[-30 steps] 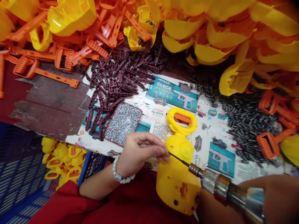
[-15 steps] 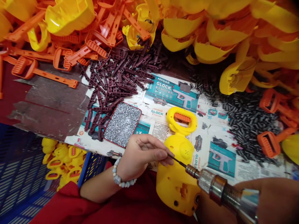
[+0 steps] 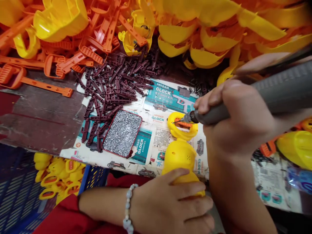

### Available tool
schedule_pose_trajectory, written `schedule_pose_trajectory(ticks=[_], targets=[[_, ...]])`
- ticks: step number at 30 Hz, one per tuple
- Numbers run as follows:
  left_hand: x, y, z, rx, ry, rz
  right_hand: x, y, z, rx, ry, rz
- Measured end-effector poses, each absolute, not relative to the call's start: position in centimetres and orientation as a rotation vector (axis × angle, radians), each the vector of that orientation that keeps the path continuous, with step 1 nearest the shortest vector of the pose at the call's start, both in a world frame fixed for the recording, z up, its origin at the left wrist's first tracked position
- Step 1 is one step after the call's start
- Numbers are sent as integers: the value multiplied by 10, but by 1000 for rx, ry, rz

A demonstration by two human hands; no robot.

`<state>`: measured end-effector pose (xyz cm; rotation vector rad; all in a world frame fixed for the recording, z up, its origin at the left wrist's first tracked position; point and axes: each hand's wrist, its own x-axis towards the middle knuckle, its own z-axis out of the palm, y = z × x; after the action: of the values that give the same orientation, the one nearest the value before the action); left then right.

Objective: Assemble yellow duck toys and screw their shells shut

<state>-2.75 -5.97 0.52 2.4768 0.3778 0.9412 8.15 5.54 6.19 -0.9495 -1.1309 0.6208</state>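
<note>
My left hand [image 3: 168, 201], with a beaded bracelet at its wrist, is wrapped over the lower body of a yellow plastic toy [image 3: 179, 152]. The toy's ring-shaped handle, with an orange insert inside it, lies on the printed cardboard. My right hand [image 3: 241, 113] grips a grey electric screwdriver [image 3: 280, 87] held at a slant. Its thin bit points down to the left side of the ring handle; I cannot tell whether a screw is on the tip. Left of the toy, a shallow red-rimmed tray [image 3: 104, 147] holds small silver screws.
Dark brown plastic parts [image 3: 122, 81] are heaped behind the tray. Orange handle parts [image 3: 46, 86] and yellow shells [image 3: 175, 35] pile up along the back. A blue crate [image 3: 91, 182] stands lower left beside finished-looking yellow toys [image 3: 57, 172]. Small black pieces lie partly behind my right arm.
My left hand has left the screwdriver's bit and now lies across the toy's body. My right hand has swung the screwdriver up and forward, bringing its tip to the ring handle.
</note>
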Motion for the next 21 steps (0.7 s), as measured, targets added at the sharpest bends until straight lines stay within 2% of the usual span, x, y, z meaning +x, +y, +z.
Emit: schedule_pose_trajectory(ticks=[2, 7, 11, 17, 21], targets=[[-18, -62, -2, 2514, 351, 941, 75, 53, 58, -943, -1121, 600], [-4, -63, -15, 2373, 440, 1276, 74, 54, 49, -967, -1103, 606], [2, -64, -18, 2309, 443, 1395, 76, 62, 43, -919, -1125, 633], [0, -63, -19, 2314, 413, 1356, 73, 52, 32, -775, -1089, 659], [-9, -65, -12, 2423, 383, 1072, 73, 46, 24, -751, -1063, 606]])
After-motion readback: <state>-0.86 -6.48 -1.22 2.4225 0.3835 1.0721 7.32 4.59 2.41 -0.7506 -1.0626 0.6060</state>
